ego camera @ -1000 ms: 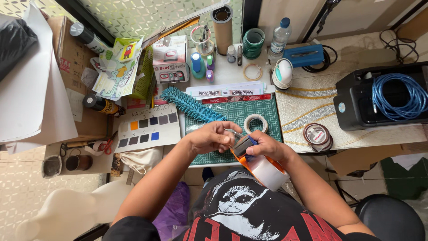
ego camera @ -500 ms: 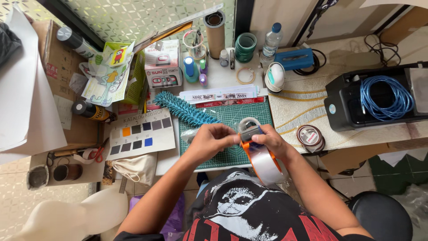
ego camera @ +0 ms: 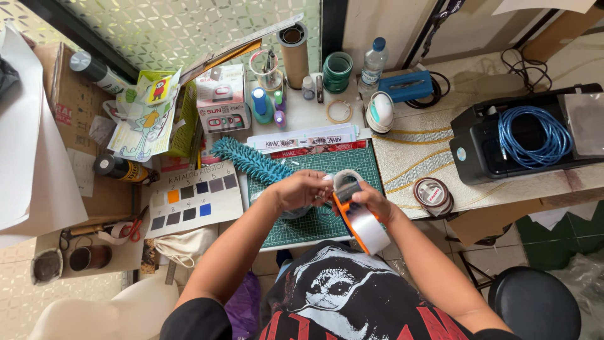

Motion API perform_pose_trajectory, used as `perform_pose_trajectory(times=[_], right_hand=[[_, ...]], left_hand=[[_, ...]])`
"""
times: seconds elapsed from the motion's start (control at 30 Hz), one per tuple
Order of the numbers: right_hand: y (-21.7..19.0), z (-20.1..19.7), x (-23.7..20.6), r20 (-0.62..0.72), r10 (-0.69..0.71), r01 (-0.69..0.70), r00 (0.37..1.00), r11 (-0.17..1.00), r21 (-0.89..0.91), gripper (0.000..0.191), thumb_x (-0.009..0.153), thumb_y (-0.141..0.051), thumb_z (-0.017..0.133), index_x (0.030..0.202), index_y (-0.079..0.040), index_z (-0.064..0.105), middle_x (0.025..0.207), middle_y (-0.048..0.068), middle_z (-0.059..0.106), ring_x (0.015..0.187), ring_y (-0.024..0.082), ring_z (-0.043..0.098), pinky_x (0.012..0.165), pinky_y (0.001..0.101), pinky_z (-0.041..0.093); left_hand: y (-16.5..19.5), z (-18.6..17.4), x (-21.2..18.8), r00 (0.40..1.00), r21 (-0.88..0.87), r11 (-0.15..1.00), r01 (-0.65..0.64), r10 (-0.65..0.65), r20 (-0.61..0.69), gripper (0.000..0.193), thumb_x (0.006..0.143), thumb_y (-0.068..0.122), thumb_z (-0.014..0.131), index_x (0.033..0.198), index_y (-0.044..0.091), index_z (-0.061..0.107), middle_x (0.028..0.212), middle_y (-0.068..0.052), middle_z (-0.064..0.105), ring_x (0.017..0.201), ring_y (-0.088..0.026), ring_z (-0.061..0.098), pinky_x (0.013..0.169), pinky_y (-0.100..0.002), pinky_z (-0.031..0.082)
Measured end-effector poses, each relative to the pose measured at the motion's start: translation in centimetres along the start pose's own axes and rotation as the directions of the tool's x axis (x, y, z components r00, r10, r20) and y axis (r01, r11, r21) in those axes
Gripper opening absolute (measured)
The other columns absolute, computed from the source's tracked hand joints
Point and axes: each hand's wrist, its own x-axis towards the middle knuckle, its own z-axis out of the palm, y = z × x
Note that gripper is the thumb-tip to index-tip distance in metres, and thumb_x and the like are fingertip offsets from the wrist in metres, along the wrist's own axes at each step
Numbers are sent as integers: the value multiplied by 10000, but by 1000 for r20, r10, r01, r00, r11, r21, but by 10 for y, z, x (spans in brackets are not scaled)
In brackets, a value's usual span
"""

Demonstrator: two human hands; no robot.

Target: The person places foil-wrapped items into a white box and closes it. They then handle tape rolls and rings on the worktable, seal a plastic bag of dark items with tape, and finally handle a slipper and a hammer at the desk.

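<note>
Between the two hands, just above the near edge of the green gridded cutting mat (ego camera: 327, 167), sits an orange plastic tape dispenser loaded with a wide roll of glossy clear tape (ego camera: 362, 221). The right hand (ego camera: 371, 203) wraps around the dispenser from the outer side, fingers curled over its orange frame, with the shiny roll hanging below the palm toward the person's chest. The left hand (ego camera: 303, 190) closes in from the other side, its fingertips bunched and pinching at the front end of the dispenser, touching it; what exactly they grip is too small to tell. Both hands hover over the mat, which lies flat on the pale bench (ego camera: 402, 151).

Just beyond the left hand lies a fuzzy teal chenille strip (ego camera: 250, 160), long and bristly, angled across the mat's far corner. Further out to the left of that hand rests a white card printed with small colour swatches in grey, orange and blue (ego camera: 195, 196). To the right of the right hand, well apart from it, a small round roll of dark tape (ego camera: 433, 194) lies flat on the bench. Beyond that stands a black boxy machine (ego camera: 484, 157) carrying a coil of blue cable (ego camera: 531, 135).
</note>
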Motion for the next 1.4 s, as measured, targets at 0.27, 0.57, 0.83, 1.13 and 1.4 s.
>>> perform_pose_trajectory(times=[0.27, 0.57, 0.83, 1.13, 1.4], right_hand=[[26, -16, -29, -109, 67, -72, 992, 996, -44, 702, 726, -413, 680, 1211, 92, 633, 1065, 217, 728, 968, 296, 727, 895, 402, 576], [3, 14, -41, -9, -31, 27, 999, 957, -288, 796, 726, -543, 779, 1231, 55, 634, 1072, 119, 723, 971, 183, 684, 872, 318, 548], [-4, 28, -48, -236, -156, -9, 959, 817, -576, 825, 643, -535, 964, 1197, -16, 642, 1045, 52, 698, 989, 155, 658, 868, 284, 553], [10, 80, -46, -476, -562, -169, 677, 511, -843, 759, 591, -334, 984, 1212, -85, 625, 997, 84, 756, 916, 198, 743, 816, 349, 593], [15, 64, -45, -125, -863, -71, 489, 103, -992, 763, 616, -355, 981, 1223, -62, 624, 1032, 88, 732, 894, 295, 697, 840, 415, 535]], left_hand=[[-3, 37, 5, 961, 545, 838, 12, 141, -238, 471, 873, 428, 705, 1206, 97, 662, 1083, 16, 708, 926, -88, 652, 769, -296, 517], [8, 63, 17, 975, 550, 835, -11, 131, -179, 277, 1010, 269, 672, 924, 7, 704, 823, -34, 691, 752, -101, 634, 710, -290, 546], [10, 74, -1, 982, 474, 880, -21, 107, -155, 239, 1020, 259, 624, 948, 37, 677, 862, -31, 736, 796, -114, 707, 738, -317, 610], [-27, 91, 15, 859, 483, 864, -142, 351, -374, 221, 1005, 204, 645, 968, -4, 710, 815, -41, 735, 718, -101, 686, 651, -266, 574], [-54, 91, 32, 702, 481, 860, -170, 448, -553, 205, 1001, 180, 653, 947, -15, 683, 724, -25, 662, 625, -74, 600, 553, -260, 519]])
